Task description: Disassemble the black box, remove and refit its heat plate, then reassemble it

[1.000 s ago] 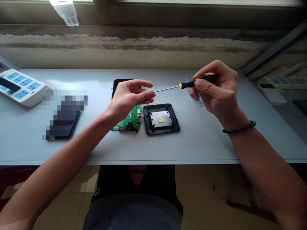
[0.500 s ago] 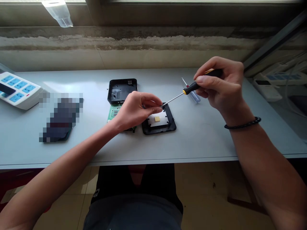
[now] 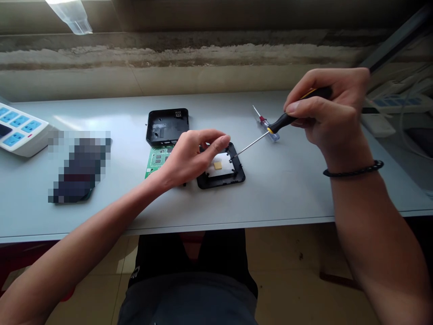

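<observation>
My right hand (image 3: 329, 108) is closed around the black-and-yellow handle of a screwdriver (image 3: 282, 122). Its metal shaft slants down to the left, with the tip at the inner edge of a black plastic cover (image 3: 241, 173). Inside that cover lies a white plate (image 3: 226, 169) bearing a small yellowish pad (image 3: 218, 166). Over the cover's upper left, my left hand (image 3: 199, 151) has thumb and fingertips drawn together; whatever may be between them is hidden. Beneath this hand, partly covered, is a green circuit board (image 3: 156, 159). A black plastic housing (image 3: 167, 126) sits just behind the board.
A second screwdriver with a clear handle (image 3: 272, 132) lies behind the cover. To the left are a pixelated dark object (image 3: 81, 167) and a white power strip (image 3: 32, 140) with blue sockets. The table's front edge (image 3: 270, 222) runs before my lap; a wall stands behind.
My right hand has moved right and the screwdriver tip has come away from my left fingertips, lower toward the cover's inner edge. My left thumb has lifted. The whole view has shifted slightly.
</observation>
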`<act>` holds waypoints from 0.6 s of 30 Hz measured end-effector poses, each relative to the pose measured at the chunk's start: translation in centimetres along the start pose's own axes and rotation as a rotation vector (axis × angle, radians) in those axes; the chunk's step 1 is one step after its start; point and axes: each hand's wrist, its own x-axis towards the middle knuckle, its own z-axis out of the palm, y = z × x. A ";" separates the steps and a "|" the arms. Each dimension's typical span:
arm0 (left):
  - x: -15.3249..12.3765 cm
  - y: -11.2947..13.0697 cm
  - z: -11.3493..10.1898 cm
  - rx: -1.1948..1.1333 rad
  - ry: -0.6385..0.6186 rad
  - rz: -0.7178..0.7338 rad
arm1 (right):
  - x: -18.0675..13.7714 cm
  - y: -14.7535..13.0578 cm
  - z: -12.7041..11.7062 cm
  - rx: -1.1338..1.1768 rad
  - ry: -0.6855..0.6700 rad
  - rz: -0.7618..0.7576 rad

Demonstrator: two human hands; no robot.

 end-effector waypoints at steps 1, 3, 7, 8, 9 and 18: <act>0.0 -0.1 -0.1 0.015 0.006 0.004 | 0.0 -0.1 -0.2 -0.031 0.011 -0.014; 0.0 -0.4 -0.2 0.062 0.004 0.024 | 0.0 -0.2 -0.7 -0.083 0.028 -0.037; -0.1 -1.4 -0.2 0.236 -0.038 0.122 | -0.1 -0.5 -0.9 -0.147 0.036 -0.045; -0.1 -1.7 -0.2 0.282 -0.057 0.149 | -0.2 -0.6 -0.9 -0.155 0.031 -0.045; -0.1 -1.9 -0.2 0.323 -0.079 0.173 | -0.2 -0.7 -0.8 -0.164 0.026 -0.048; 0.1 -2.8 -0.3 0.478 -0.173 0.348 | 0.1 -1.3 0.3 -0.310 -0.010 -0.141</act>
